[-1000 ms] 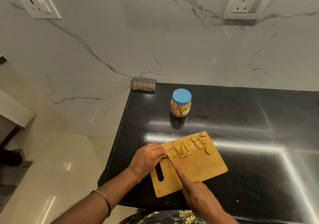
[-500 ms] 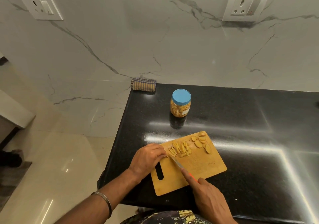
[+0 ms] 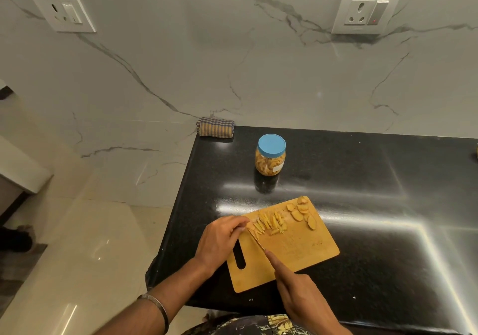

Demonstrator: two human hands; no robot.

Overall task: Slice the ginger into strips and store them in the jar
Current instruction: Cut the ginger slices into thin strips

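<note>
A wooden cutting board (image 3: 300, 252) lies on the black counter. Cut ginger strips (image 3: 270, 222) sit at its far left, and several round ginger slices (image 3: 301, 212) lie at its far right corner. My left hand (image 3: 219, 239) has curled fingers holding down a ginger piece at the board's left edge. My right hand (image 3: 297, 293) grips a knife (image 3: 256, 239), index finger laid along its spine, the blade right beside my left fingertips. A clear jar (image 3: 270, 157) with a blue lid on it, holding ginger strips, stands behind the board.
A folded checked cloth (image 3: 216, 127) lies at the counter's back left corner against the marble wall. The counter's left edge (image 3: 178, 205) drops to a pale floor. Two wall sockets sit high on the wall.
My right hand has slid the knife forward and down through the ginger beside my left fingers, hiding the handle that showed half a second ago. My left hand stays in place.
</note>
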